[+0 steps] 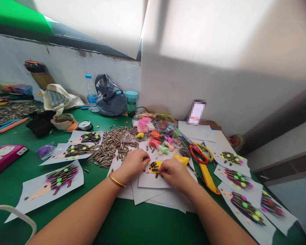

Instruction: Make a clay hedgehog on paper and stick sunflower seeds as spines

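Note:
A small clay hedgehog picture (155,167) lies on white paper (153,182) in front of me; its yellow body is partly covered with striped sunflower seeds. My left hand (135,163), with a gold bangle on the wrist, is at its left side, thumb and fingers pinched together. My right hand (175,173) hides the hedgehog's right end, its fingertips closed at the yellow clay. Whatever either hand pinches is too small or hidden to make out. A large heap of sunflower seeds (114,141) spreads beyond my left hand, onto the paper's edge.
Bagged coloured clay (155,135) lies behind the paper. Red-handled scissors (199,153) and a yellow utility knife (209,179) are at the right. Hedgehog pictures lie on both sides, such as a left one (38,199). A blue bag (111,100) stands by the wall.

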The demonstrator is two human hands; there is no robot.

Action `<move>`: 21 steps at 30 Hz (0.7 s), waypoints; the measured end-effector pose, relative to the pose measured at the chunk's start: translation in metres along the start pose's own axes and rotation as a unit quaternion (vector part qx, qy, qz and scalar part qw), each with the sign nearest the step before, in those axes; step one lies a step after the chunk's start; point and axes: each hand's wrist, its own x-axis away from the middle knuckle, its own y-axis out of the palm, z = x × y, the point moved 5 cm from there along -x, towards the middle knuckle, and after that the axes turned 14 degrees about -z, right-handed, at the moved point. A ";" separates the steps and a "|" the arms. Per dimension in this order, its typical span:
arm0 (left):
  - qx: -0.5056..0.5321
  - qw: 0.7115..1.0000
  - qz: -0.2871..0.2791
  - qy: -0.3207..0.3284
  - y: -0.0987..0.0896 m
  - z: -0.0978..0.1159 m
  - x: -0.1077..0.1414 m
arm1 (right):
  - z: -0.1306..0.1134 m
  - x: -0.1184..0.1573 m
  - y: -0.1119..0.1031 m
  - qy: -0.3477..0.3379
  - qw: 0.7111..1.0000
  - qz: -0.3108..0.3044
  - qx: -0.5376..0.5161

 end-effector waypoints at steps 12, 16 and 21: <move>-0.004 1.000 -0.004 -0.002 -0.002 0.002 0.002 | 0.003 -0.002 0.004 -0.019 1.000 0.005 -0.013; -0.006 1.000 -0.005 -0.004 -0.001 0.002 0.001 | 0.005 -0.001 0.005 0.006 1.000 0.014 -0.021; 0.000 1.000 -0.002 -0.006 -0.001 0.002 0.002 | 0.009 -0.001 0.007 0.032 0.998 0.005 -0.048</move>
